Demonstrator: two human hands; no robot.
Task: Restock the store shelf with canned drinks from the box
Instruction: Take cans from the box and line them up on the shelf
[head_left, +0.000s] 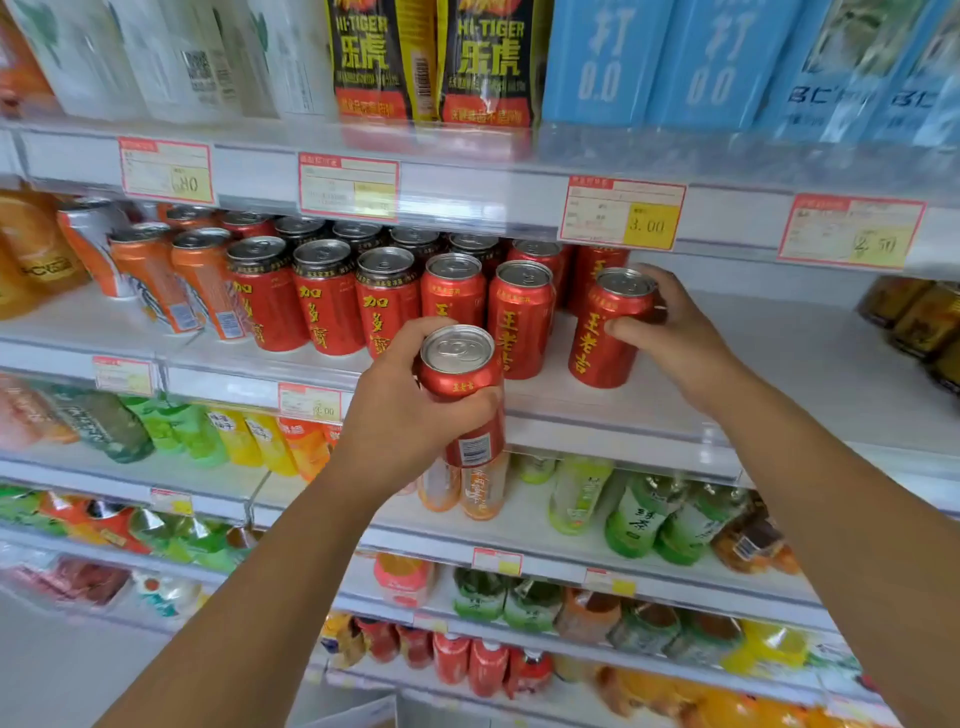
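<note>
Left hand (400, 415) clenched round a red aluminium drink can with silver pull-tab lid and gold lettering (462, 389); can upright, held in the air just in front of the white store shelf (779, 364), barcode facing the camera; not touching the shelf board.

Right hand (675, 338) grasping a second red can with gold vertical characters (610, 332); thumb on the front, fingers wrapped behind; this can stands upright on the shelf at the right end of the front row, leaning slightly with the lens distortion; cannot tell if the base is fully seated.

Just left of it, another matching red can (519, 319) stands on the shelf, small gap between the two; one more of the same (452, 288) is partly hidden behind the held can; further rows of the same cans behind.

Left of those: block of darker-rimmed red cans with different gold characters (327, 301), packed touching; then orange cans (150, 270) at the far left.

Shelf surface right of the right hand is bare white; dark jars (919, 317) at the far right edge.

Yellow price tag reading 3.00 (649, 226) on the rail of the shelf above, over the right hand; black-and-yellow HI-TIGER packs (431, 62) and pale blue cartons (649, 62) on that upper shelf.

Lower shelves: green and orange bottles (634, 514), blurred.

Box not in view, apart from a possible pale cardboard corner at the bottom edge; cannot tell.
</note>
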